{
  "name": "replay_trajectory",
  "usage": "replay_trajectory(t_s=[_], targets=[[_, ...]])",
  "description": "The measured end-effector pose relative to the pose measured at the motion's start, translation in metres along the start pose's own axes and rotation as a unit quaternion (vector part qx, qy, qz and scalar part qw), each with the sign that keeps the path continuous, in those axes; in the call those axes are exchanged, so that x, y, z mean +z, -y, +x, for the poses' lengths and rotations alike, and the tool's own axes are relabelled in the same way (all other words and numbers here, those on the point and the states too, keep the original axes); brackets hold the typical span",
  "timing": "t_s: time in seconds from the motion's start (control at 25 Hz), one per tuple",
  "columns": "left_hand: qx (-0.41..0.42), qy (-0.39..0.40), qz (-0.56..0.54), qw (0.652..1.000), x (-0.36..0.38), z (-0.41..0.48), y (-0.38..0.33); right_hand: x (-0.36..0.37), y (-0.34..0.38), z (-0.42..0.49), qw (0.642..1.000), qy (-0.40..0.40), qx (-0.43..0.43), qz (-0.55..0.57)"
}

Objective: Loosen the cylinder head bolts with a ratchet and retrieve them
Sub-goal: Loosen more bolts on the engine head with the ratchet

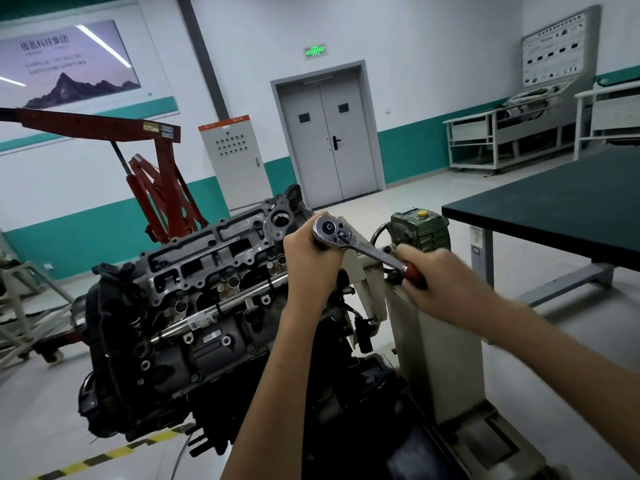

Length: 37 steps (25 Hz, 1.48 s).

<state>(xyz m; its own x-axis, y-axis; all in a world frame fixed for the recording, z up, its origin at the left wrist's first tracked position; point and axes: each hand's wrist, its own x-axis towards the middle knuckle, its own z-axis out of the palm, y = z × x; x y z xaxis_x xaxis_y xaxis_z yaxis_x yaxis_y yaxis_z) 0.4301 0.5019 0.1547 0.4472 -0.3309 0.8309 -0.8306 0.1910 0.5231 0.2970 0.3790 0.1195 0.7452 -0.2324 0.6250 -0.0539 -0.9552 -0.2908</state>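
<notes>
Fingers of the left hand (311,261) curl round the round head of the ratchet (369,250), gripping it from below, with one fingertip showing past its far edge. Fingers of the right hand (441,284) are closed round the ratchet's red handle, the thumb lying along the steel shank; this hand is blurred. The tool is held above the right end of the engine, its head to the left and its handle running near and right. The left hand hides what is below the ratchet's head, so I cannot tell whether it sits on a bolt.

The dark-topped table (554,209) fills the right side. The engine (166,341) takes the middle-left, tilted, with its cylinder head (207,268) uppermost and bare and a steel rail (221,306) across its near face. To its right is a pale stand (426,358), topped by a green gearbox (420,232) with a yellow cap. A red engine crane (156,192) stands far left behind the engine. On the far wall is a grey double door (329,140), and left of it a pale electrical cabinet (232,157). Yellow and black tape (104,457) crosses the near floor, and a green exit sign (315,50) glows above the door.
</notes>
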Motion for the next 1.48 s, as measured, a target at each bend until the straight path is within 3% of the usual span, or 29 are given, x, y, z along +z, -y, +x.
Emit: replay_trajectory(t_s=[0.2, 0.32, 0.52, 0.64, 0.68, 0.84, 1.04, 1.2, 1.32, 1.4, 1.48], targets=[[0.01, -0.053, -0.016, 0.998, 0.01, -0.007, 0.006, 0.056, 0.074, -0.037, 0.965, -0.103, 0.124, 0.207], [0.005, -0.031, -0.038, 0.999, 0.007, -0.006, 0.007, 0.068, 0.098, -0.039, 0.935, -0.085, 0.136, 0.315], [-0.012, -0.017, 0.005, 1.0, 0.005, 0.002, 0.003, 0.019, 0.024, -0.021, 0.99, 0.025, 0.06, 0.128], [-0.011, -0.008, 0.015, 1.0, 0.005, 0.004, 0.001, -0.015, -0.007, 0.01, 0.998, 0.025, -0.007, -0.059], [-0.009, -0.007, 0.015, 1.0, 0.004, 0.004, 0.0, -0.018, -0.009, 0.014, 0.997, 0.015, -0.015, -0.075], [0.022, -0.016, 0.007, 1.0, 0.007, -0.004, -0.003, 0.015, 0.021, -0.02, 0.994, -0.009, 0.068, 0.083], [-0.004, -0.023, -0.042, 0.999, 0.01, -0.007, 0.002, 0.066, 0.093, -0.04, 0.937, -0.106, 0.129, 0.306], [-0.019, -0.015, -0.006, 1.0, 0.002, 0.002, 0.001, 0.042, 0.059, -0.035, 0.973, -0.026, 0.071, 0.22], [-0.024, -0.011, 0.011, 1.0, 0.003, 0.005, 0.001, 0.003, 0.006, -0.006, 0.997, 0.045, 0.014, 0.06], [-0.042, 0.004, 0.005, 0.999, 0.002, 0.006, 0.002, -0.017, -0.012, 0.018, 0.997, 0.02, -0.038, -0.061], [-0.032, 0.008, -0.003, 0.999, 0.0, 0.004, 0.001, -0.016, -0.013, 0.02, 0.997, 0.005, -0.039, -0.066]])
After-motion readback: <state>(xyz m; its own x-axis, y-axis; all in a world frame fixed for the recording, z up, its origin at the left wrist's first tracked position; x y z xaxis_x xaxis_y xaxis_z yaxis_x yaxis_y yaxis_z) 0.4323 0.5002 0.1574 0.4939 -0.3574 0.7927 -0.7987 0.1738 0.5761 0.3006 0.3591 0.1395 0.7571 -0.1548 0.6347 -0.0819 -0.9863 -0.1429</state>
